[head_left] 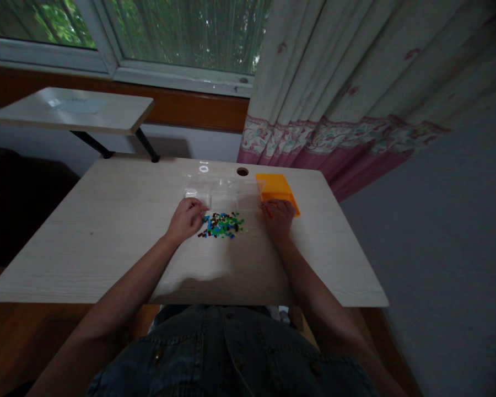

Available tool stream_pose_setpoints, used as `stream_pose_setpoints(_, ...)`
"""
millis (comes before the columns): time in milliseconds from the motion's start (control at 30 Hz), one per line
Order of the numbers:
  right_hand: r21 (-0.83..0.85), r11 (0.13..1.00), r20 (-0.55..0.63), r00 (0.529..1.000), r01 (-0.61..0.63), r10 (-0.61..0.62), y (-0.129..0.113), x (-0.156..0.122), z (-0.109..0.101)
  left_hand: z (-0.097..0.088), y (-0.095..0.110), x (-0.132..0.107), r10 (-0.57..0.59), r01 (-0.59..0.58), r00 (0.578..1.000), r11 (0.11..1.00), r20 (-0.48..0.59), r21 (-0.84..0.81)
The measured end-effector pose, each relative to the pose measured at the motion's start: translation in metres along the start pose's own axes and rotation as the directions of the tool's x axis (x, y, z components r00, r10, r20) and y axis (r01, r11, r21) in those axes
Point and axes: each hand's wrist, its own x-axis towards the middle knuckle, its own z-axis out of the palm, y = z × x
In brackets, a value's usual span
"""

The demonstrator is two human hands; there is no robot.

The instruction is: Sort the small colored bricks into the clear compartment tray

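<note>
A pile of small building bricks [222, 225] in green, blue and dark brown lies on the table between my hands. My left hand [187, 219] is at the pile's left edge, by the near left corner of a clear plastic tray [224, 202] with compartments. Its fingers are curled together; whatever they pinch is too small to name. On the right, my right hand [279, 216] is closed by the tray's right end, over the near part of an orange box [273, 182]. Something small and reddish-orange shows at its fingertips, too blurred to identify.
The pale wooden table [119, 220] has a round cable hole [242, 171] near its back edge. A raised shelf [119, 113] on black legs stands at the back left. Behind the table are a window and a long patterned curtain [297, 132].
</note>
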Motion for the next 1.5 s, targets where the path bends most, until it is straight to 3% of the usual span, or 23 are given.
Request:
stream_pose_setpoints(233,-0.041,0.999,0.021,1.0,-0.015,0.016,0.001,0.0,0.001,0.001,0.001,0.001,-0.001,0.0,1.0,1.0,0.024,0.031)
stream_pose_setpoints(533,-0.136,0.984,0.002,0.993,0.119,-0.12,-0.004,-0.002,-0.002,0.0,0.007,-0.007,0.144,-0.152,0.983,0.986,0.112,0.071)
stream_pose_setpoints(733,-0.115,0.983,0.015,0.989,0.145,-0.145,-0.003,-0.002,-0.002,-0.005,0.022,-0.017,0.118,-0.118,0.987,0.993,0.111,-0.002)
stream_pose_setpoints(1000,-0.095,0.98,0.008,0.985,0.173,-0.173,-0.004,-0.003,-0.002,-0.006,0.033,-0.027,0.142,-0.154,0.951,0.988,0.276,0.024)
stream_pose_setpoints(1500,-0.103,0.97,0.004,0.976,0.219,-0.219,-0.004,-0.003,-0.002,-0.006,0.035,-0.027,0.153,-0.155,0.944,0.988,0.292,-0.016)
